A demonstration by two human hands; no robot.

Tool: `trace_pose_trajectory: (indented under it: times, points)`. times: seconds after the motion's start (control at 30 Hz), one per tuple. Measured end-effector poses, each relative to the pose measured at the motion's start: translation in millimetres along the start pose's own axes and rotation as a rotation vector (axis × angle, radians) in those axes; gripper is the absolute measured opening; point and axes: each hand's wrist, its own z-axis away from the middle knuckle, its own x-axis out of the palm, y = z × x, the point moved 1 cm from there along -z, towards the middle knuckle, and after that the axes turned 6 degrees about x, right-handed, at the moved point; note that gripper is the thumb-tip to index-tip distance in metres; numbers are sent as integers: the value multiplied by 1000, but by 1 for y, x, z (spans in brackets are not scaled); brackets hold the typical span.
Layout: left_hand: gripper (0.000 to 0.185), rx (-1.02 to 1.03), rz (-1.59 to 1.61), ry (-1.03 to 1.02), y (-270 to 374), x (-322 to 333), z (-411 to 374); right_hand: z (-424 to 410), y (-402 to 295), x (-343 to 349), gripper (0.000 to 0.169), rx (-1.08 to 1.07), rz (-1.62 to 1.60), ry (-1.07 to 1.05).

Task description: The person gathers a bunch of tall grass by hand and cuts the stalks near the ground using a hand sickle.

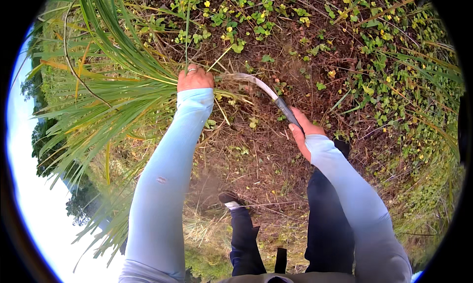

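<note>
My left hand (pixel 195 78), with a ring on one finger, is closed around the base of a large bunch of long green grass blades (pixel 122 79). The blades fan out to the left, a few of them yellow or orange. In my right hand (pixel 303 131) is the dark handle of a sickle (pixel 264 85). Its curved metal blade reaches up and left to the cut-looking pale stems beside my left hand; the blade's tip is hidden among them. Light blue sleeves cover both my arms.
Reddish-brown dry plant litter (pixel 258 146) covers the ground. Low green plants with yellow leaves (pixel 384 83) grow at the top and right. My legs in dark trousers (pixel 327 224) and one dark shoe (pixel 230 198) are below. Trees and bright sky lie at the left rim.
</note>
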Motion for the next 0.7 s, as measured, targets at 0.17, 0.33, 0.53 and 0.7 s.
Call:
trace_pose_trajectory:
  times: [0.17, 0.33, 0.53, 0.7]
  points:
    - [8, 122, 101, 207, 28, 42, 79, 55, 36, -4, 48, -26, -44, -32]
    - [40, 67, -13, 276, 7, 20, 71, -41, -60, 3, 45, -56, -3, 99]
    - [47, -126, -226, 96, -29, 19, 4, -113, -122, 68, 59, 672, -866, -178]
    - [18, -165, 6, -257, -39, 27, 8, -64, -80, 45, 44, 34, 264, -56]
